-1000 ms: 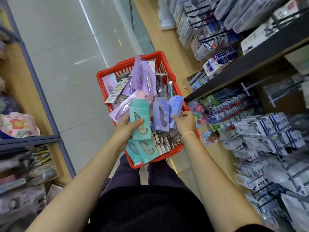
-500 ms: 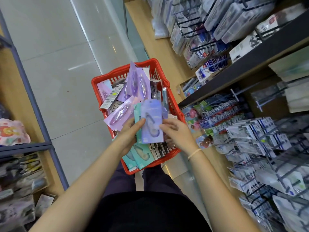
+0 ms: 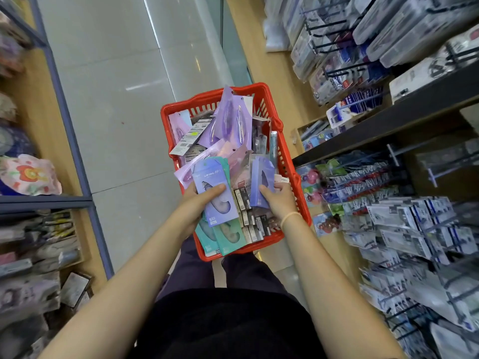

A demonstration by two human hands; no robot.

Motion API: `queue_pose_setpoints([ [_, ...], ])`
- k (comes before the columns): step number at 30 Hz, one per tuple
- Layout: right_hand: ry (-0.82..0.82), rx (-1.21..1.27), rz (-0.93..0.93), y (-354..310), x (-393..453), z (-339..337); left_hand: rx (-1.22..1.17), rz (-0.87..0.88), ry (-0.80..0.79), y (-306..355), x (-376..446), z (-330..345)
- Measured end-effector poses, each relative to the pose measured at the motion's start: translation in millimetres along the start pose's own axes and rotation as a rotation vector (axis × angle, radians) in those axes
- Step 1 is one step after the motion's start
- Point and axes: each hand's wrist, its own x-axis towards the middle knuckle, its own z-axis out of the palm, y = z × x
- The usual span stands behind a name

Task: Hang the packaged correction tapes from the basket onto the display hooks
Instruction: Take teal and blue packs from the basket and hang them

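A red plastic basket sits on the floor ahead of me, filled with purple, lilac and teal packaged correction tapes. My left hand grips a small stack of packs over the basket, a blue-purple pack on top with my thumb across it and a teal one behind. My right hand holds another blue-purple pack upright by its lower edge. Display hooks with hanging stationery fill the rack on the right.
A dark shelf edge runs above the hook rack on the right. Another shelving unit with a blue-grey frame stands on the left. Grey tiled floor stretches ahead between them. Teal packs lie in the basket's near end.
My right hand placed one blue-purple pack onto the teal pack in my left hand, then drew back to the right and now holds a second blue-purple pack upright.
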Motion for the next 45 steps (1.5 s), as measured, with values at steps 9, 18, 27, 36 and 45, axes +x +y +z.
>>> queue_pose_setpoints([
  [9,-0.102,0.152,-0.238,-20.7,-38.9,-21.5,-0.013,0.04,0.105,-8.1,-19.8,-4.4],
  [18,-0.492,-0.055,-0.487,-12.6,-111.3,4.3,-0.13,0.073,0.115,-34.2,-63.7,13.7],
  [27,-0.226,-0.327,-0.323,34.1,-87.4,22.2,-0.089,0.022,0.195,-64.8,-71.7,-54.7],
  [36,-0.161,-0.247,-0.277,35.2,-102.5,80.1,-0.201,-0.061,0.119,-86.2,-74.6,-96.1],
  [45,-0.128,-0.301,-0.332,41.7,-93.7,90.3,-0.105,-0.04,0.018,-95.6,-63.5,-113.2],
])
